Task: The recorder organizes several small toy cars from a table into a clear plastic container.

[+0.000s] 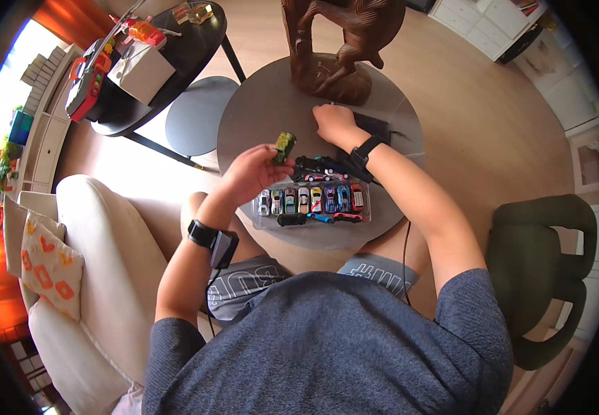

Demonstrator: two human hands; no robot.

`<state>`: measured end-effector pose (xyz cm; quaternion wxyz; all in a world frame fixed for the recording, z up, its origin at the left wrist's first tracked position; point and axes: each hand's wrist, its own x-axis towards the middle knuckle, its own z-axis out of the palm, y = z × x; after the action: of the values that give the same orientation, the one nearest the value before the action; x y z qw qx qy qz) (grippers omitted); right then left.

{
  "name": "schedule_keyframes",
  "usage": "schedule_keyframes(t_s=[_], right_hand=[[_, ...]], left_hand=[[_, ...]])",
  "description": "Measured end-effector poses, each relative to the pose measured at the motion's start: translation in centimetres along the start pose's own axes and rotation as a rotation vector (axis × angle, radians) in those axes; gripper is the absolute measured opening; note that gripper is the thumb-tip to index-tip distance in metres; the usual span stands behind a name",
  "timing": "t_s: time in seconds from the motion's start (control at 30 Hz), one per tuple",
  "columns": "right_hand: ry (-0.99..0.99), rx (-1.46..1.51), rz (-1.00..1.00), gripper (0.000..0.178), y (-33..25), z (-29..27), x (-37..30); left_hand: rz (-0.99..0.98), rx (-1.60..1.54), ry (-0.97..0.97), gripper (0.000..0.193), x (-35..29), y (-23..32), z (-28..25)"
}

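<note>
Between the fingertips of my left hand (252,171), a small green camouflage-patterned toy vehicle (285,144) is held above the table, left of its middle. My right hand (336,124) reaches farther forward, its fingers curled closed close to the wooden statue's base; anything inside them is hidden. Beside that hand lies a flat black item (377,129), partly covered by my wrist. Nearer to me, a clear plastic tray (261,220) holds a row of several toy cars (316,198), with more cars along its front and dark ones behind.
A carved wooden animal statue (334,76) stands at the far side of the round grey table (251,104). To the left are a black table (199,52) with toys and a white box (140,71), a grey stool (201,117) and a beige sofa (99,256). A green chair (534,270) stands right.
</note>
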<state>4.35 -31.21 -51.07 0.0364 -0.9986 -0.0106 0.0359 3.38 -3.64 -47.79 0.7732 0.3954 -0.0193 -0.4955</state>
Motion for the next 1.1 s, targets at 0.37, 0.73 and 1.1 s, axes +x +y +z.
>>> schedule_keyframes(t_s=[0.37,0.73,1.1], right_hand=[[-0.252,1.047,0.151,0.042,0.7,-5.4,-3.9],[-0.437,1.379,0.09,0.02,-0.7,-4.6,-12.4],[-0.075,0.573,-0.113,0.013,-4.1,-3.9,-15.5]], left_hand=[[0.143,0.183,0.222,0.016,-3.6,-3.9,0.1],[0.211,1.086,0.21,0.034,-2.1,-7.1,1.0],[0.339,1.251,0.342,0.03,-1.9,-9.3,5.2]])
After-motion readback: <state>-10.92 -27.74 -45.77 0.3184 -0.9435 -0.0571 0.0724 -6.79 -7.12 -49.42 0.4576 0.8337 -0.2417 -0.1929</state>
